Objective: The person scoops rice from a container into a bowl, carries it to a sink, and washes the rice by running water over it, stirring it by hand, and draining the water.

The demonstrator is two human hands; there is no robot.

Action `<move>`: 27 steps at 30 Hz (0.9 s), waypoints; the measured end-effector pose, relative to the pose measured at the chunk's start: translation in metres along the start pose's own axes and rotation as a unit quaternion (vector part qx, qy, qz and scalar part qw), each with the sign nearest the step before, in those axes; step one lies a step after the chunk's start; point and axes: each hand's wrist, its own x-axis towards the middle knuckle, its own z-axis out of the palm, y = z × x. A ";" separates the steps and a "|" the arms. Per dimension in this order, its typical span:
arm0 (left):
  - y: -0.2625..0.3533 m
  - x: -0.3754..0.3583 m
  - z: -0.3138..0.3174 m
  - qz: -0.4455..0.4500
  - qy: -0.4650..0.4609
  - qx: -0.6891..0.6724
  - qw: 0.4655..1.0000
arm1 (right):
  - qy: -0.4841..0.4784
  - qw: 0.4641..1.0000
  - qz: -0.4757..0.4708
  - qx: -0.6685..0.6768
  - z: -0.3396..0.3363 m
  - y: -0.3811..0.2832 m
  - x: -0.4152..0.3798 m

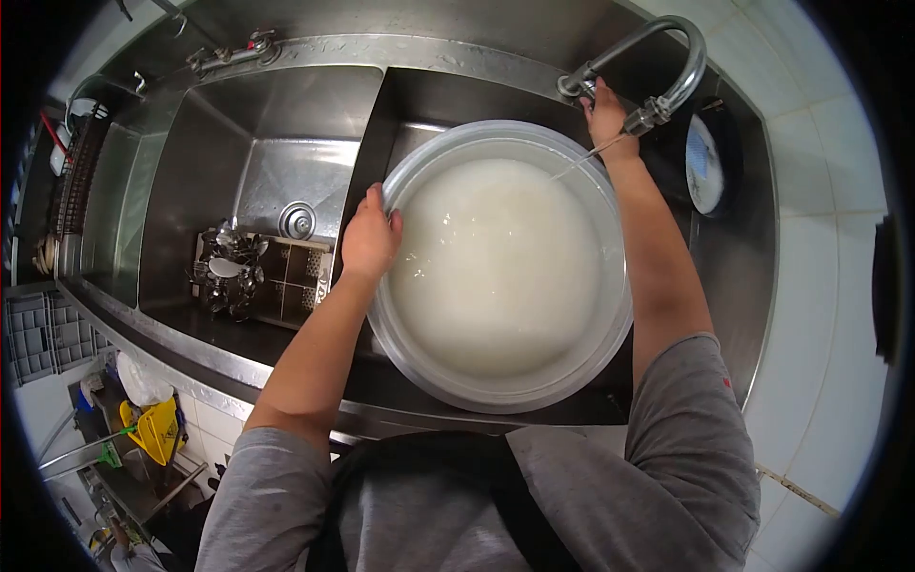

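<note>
A large round metal pot (416,364) stands in the right-hand sink basin, full of cloudy whitish liquid. My left hand (370,235) is closed on the pot's left rim. Up at the back right, my right hand (607,119) reaches to the base of the curved tap (702,62), its fingers at the tap's handle, which they partly hide. A thin stream of water runs from the spout into the pot near its upper right rim.
The left basin (300,172) holds a cutlery rack (286,276) with spoons beside the drain. Right of the pot stands a dark container (729,157) with a white and blue item. Another tap (233,55) is on the back wall. Yellow object (157,431) lower left.
</note>
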 end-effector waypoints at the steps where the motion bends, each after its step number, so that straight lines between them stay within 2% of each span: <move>1: 0.000 0.000 0.000 0.003 0.003 -0.003 1.000 | -0.010 0.999 0.009 0.035 0.005 0.006 0.000; 5: -0.001 0.000 0.002 0.010 0.013 -0.011 1.000 | -0.036 0.997 0.022 0.066 -0.024 -0.010 -0.008; 7: -0.004 -0.004 0.004 0.018 0.031 -0.019 0.999 | -0.058 0.985 0.134 0.089 -0.061 -0.034 -0.039; 9: -0.011 -0.008 0.008 0.032 0.053 -0.036 0.997 | -0.014 0.992 0.063 0.110 -0.045 -0.002 -0.088; 11: -0.013 -0.022 0.005 -0.022 0.023 -0.074 0.997 | -0.110 0.975 0.138 0.133 -0.079 -0.002 -0.156; 12: -0.020 -0.034 0.005 -0.035 0.013 -0.094 0.995 | -0.098 0.984 0.135 0.056 -0.089 -0.001 -0.198; 13: -0.026 -0.050 0.006 -0.043 0.001 -0.120 0.992 | -0.064 0.982 0.158 0.084 -0.084 0.010 -0.245; 15: -0.041 -0.084 0.007 -0.059 -0.031 -0.161 0.985 | -0.067 0.935 0.324 0.129 -0.096 0.000 -0.316; 16: -0.046 -0.097 0.008 -0.065 -0.053 -0.174 0.981 | -0.068 0.933 0.330 0.126 -0.095 -0.002 -0.331; 18: -0.046 -0.099 -0.004 -0.088 -0.100 -0.180 0.974 | -0.078 0.839 0.462 0.277 -0.101 -0.012 -0.361; 19: -0.044 -0.099 -0.008 -0.085 -0.105 -0.215 0.967 | -0.074 0.835 0.472 0.275 -0.103 -0.013 -0.367; 21: -0.043 -0.097 -0.011 -0.090 -0.126 -0.273 0.950 | -0.004 0.764 0.540 0.354 -0.102 -0.009 -0.346; 22: -0.044 -0.098 -0.010 -0.078 -0.129 -0.271 0.951 | 0.007 0.761 0.544 0.354 -0.098 -0.002 -0.340; 24: -0.041 -0.103 -0.016 -0.091 -0.154 -0.302 0.936 | -0.009 0.792 0.521 0.319 -0.092 0.010 -0.341; 27: -0.041 -0.105 -0.031 -0.061 -0.143 -0.317 0.935 | -0.015 0.747 0.569 0.342 -0.090 0.009 -0.342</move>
